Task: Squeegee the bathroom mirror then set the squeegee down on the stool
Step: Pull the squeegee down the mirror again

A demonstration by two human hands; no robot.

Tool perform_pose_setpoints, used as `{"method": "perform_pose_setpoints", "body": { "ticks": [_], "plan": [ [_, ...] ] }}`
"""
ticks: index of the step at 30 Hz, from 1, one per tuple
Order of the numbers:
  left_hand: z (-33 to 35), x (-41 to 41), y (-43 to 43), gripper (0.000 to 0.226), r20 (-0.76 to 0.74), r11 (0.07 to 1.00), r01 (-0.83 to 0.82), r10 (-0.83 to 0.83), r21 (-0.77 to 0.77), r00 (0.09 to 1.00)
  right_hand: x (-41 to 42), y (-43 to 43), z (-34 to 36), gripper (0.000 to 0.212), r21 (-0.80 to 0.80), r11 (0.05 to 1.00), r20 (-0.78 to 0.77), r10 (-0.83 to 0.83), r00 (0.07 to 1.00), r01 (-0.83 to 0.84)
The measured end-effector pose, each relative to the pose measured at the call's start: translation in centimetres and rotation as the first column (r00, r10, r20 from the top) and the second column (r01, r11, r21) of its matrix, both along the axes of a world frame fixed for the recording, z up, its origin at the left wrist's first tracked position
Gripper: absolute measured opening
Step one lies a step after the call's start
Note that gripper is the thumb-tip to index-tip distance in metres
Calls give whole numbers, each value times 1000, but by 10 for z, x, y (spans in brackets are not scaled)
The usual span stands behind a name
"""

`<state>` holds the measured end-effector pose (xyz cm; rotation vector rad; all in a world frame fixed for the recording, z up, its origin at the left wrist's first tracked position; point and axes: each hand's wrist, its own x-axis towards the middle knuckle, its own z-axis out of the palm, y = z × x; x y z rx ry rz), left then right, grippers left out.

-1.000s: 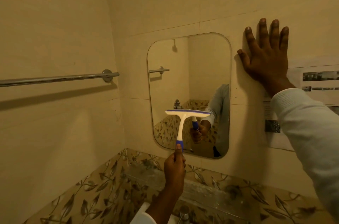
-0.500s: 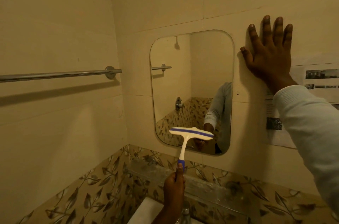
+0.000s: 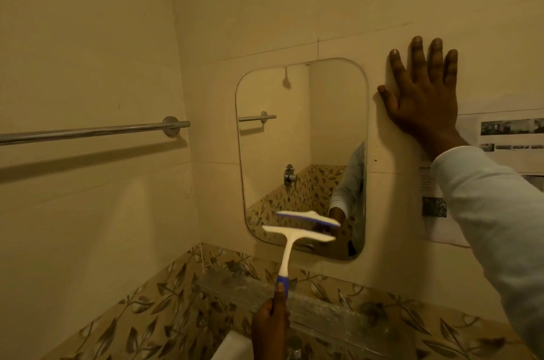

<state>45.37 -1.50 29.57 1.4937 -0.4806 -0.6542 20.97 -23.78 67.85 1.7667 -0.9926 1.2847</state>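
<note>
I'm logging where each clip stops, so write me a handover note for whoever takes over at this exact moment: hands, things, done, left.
Left hand: grips the squeegee by its blue handle end, blade up.
Right hand: open, flat on the wall right of the mirror.
Squeegee: blade near the mirror's lower edge, seemingly just off the glass, since its reflection shows apart from it.
Done: cannot tell how much glass has been wiped.
Left: finish any remaining strokes, then set the squeegee on the stool, which is out of view.
</note>
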Motion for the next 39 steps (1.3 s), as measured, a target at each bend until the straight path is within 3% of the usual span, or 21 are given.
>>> {"method": "perform_pose_setpoints", "body": {
  "ticks": [5, 9, 17, 23, 32, 39],
  "plan": [
    [115, -25, -10, 64, 79, 951, 42, -18, -307, 997, 1, 0, 0, 79, -3, 1000, 0, -9, 1000, 9],
    [203, -41, -30, 65, 165, 883, 109, -36, -456, 986, 0, -2, -1, 79, -13, 999, 4, -29, 1000, 29],
    [293, -60, -79, 57, 162, 828, 139, -59, -544, 985, 0, 0, 0, 78, -18, 998, -3, -63, 998, 63],
    [280, -60, -88, 58, 166, 841, 147, -69, -521, 984, 0, -1, -1, 78, -34, 996, 1, -87, 996, 87],
    [203, -48, -77, 66, 261, 879, 167, -50, -447, 964, 0, -2, 0, 78, -28, 997, 2, -72, 997, 72],
    [132, -44, -71, 69, 184, 924, 162, -102, -348, 978, 1, -2, -1, 78, -22, 997, 11, -67, 998, 67]
  ]
}}
